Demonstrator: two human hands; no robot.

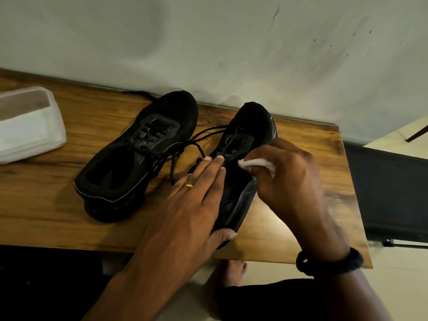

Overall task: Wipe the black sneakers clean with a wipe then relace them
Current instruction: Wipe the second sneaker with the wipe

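I am observing the right grip [284,172] holding closed round a folded wipe [257,162] and pressing it to the outer flank of the sneaker [252,121], just behind the eyelets. The left grip [196,200] is lying flat across that sneaker's collar with its fingers straight and its thumb bracing the heel edge. It is grasping nothing. The sneaker is lying toe-to-wall on the tabletop [289,218], directly beneath both grips. The other sneaker [162,126] is sitting just beside it, untouched.

Risks, as I am judging them:
- Loose laces [203,133] are trailing between the two sneakers, close to the left fingertips. A wiping stroke could be snagging them.
- The heel is sitting near the tabletop's front edge. With only flat pressure restraining it, a hard stroke could be sliding it off.
- The wipe is looking small and may be soiling quickly. The pack [27,126] is lying well apart, at far left.
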